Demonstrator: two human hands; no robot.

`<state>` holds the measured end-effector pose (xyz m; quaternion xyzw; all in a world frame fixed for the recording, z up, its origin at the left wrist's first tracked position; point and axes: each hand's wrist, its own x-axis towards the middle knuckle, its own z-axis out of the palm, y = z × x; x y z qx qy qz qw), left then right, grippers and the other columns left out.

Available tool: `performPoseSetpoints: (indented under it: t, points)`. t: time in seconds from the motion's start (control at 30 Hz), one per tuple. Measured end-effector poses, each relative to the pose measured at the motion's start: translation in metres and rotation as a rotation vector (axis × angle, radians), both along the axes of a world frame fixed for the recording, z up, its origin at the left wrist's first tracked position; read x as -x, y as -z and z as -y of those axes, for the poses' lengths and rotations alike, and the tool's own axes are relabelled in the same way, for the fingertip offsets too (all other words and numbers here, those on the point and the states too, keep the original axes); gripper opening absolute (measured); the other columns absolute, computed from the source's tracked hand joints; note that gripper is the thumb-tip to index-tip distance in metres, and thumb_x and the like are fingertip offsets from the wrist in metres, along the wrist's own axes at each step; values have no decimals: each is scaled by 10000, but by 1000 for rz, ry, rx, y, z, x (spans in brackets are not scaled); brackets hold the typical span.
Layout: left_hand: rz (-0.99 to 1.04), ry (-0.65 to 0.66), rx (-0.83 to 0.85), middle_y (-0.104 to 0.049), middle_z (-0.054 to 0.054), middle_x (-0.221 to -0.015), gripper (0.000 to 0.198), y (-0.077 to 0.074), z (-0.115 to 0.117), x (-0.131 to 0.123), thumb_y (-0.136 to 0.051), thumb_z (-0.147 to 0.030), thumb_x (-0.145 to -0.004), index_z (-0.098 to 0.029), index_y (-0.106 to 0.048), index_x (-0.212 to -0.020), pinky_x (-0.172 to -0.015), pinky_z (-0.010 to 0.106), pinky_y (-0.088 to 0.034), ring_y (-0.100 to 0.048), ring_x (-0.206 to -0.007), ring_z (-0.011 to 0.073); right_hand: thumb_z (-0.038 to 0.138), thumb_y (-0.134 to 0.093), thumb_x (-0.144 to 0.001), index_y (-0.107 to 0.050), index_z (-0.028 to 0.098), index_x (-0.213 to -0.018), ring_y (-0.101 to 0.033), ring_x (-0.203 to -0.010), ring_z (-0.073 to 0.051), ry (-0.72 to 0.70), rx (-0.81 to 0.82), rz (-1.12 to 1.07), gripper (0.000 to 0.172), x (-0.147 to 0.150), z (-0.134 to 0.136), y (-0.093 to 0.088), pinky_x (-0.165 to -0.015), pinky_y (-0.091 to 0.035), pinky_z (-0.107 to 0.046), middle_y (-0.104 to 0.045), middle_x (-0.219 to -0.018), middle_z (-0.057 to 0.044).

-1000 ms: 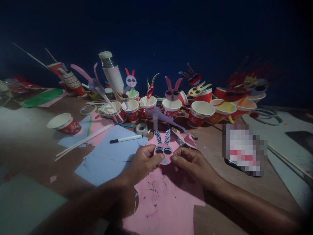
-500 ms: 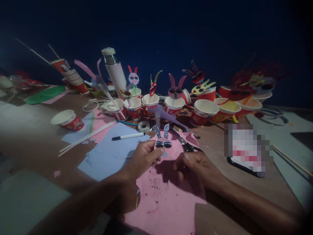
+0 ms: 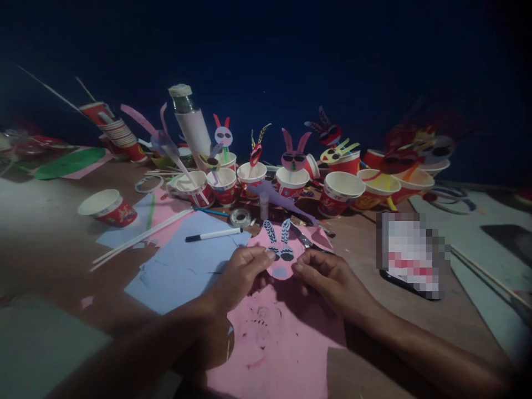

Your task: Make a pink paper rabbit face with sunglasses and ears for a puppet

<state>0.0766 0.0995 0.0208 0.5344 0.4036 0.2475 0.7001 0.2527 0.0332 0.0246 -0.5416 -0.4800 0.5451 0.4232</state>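
Note:
Between my hands is a pink paper rabbit face [image 3: 286,270] with black-and-white striped ears, dark oval eyes and a grey-blue patch low on it. My left hand [image 3: 245,271] pinches its left edge between thumb and fingers. On the opposite edge, my right hand [image 3: 326,277] has its thumb and fingertips closed. The face is held above a large pink paper sheet [image 3: 282,354] bearing small dark marks. Scissors [image 3: 305,238] lie just behind my right hand, their handles mostly hidden by it.
A marker [image 3: 214,235] lies on blue paper [image 3: 178,271] to the left. Behind are a tape roll [image 3: 240,217], a purple paper cutout [image 3: 282,202] and several paper cups [image 3: 338,191], some holding paper animal faces. A blurred-out phone-like object [image 3: 411,260] rests at right.
My right hand has moved left and taken hold of the rabbit face's right edge. The face now shows more fully, chin included. The whole view has shifted slightly.

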Motion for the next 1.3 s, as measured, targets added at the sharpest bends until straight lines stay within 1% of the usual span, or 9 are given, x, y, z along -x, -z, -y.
performPoseSetpoints:
  t: [0.17, 0.27, 0.4, 0.5, 0.7, 0.83, 1.03, 1.13, 1.3]
  points:
    - [89, -16, 63, -569, 6, -517, 445, -1, -1, 0, -464, -534, -847, -136, -537, -663, -373, 173, -282, -432, -393, 61, 463, -544, -831, -514, 184, -712, -417, -463, -77, 57, -10, -30, 305, -1, -2, -1, -478, -338, -211, -543, -525, 45]
    - [92, -6, 48, -560, -1, -524, 406, -2, -1, 1, -515, -506, -827, -136, -531, -659, -387, 167, -285, -426, -409, 54, 475, -553, -816, -512, 186, -694, -421, -464, -81, 73, -8, -23, 316, 0, -3, -3, -480, -342, -212, -538, -513, 45]
    - [29, 27, -6, -535, -22, -517, 296, -5, -1, 0, -602, -373, -773, -144, -494, -620, -374, 153, -246, -380, -399, 36, 469, -561, -812, -516, 185, -689, -435, -481, -86, 77, -21, -37, 313, 0, -3, -4, -498, -349, -215, -533, -515, 45]
    - [-1, 26, -54, -532, -30, -520, 246, -8, 0, -1, -612, -320, -741, -150, -482, -620, -374, 154, -263, -375, -391, 33, 459, -562, -815, -514, 184, -687, -430, -481, -83, 82, -28, -53, 307, -1, -3, -4, -493, -340, -213, -534, -521, 44]
    - [-28, 45, -97, -495, -42, -505, 237, -10, 0, -1, -612, -347, -728, -143, -522, -650, -377, 153, -277, -379, -399, 37, 455, -560, -818, -507, 188, -689, -456, -488, -89, 103, -29, -82, 302, -2, -3, -1, -512, -363, -221, -541, -523, 42]
    - [-67, 51, -116, -464, -55, -464, 204, -10, 0, -1, -597, -313, -731, -146, -528, -636, -375, 155, -264, -366, -386, 37, 450, -554, -825, -511, 187, -693, -440, -480, -84, 105, -31, -70, 297, -2, -3, -1, -492, -350, -215, -532, -521, 46]
    - [-20, 51, -64, -525, -20, -561, 135, -7, -1, 2, -575, -265, -713, -140, -541, -676, -385, 156, -266, -395, -427, 42, 462, -562, -817, -503, 187, -710, -433, -459, -79, 98, -21, -78, 301, -2, -2, 1, -471, -344, -213, -532, -519, 46]
    - [10, 66, -48, -532, -14, -582, 168, -7, -1, 2, -581, -302, -729, -137, -549, -714, -383, 158, -261, -398, -430, 44, 466, -561, -820, -504, 190, -722, -452, -466, -85, 98, -27, -77, 299, -2, -2, 2, -485, -365, -221, -537, -528, 42]
    - [-18, 57, -95, -516, -36, -567, 191, -9, 1, -2, -617, -312, -731, -146, -530, -691, -397, 160, -284, -397, -429, 40, 450, -568, -819, -514, 185, -714, -461, -478, -83, 81, -49, -98, 290, -1, -2, 2, -491, -364, -217, -538, -540, 43]
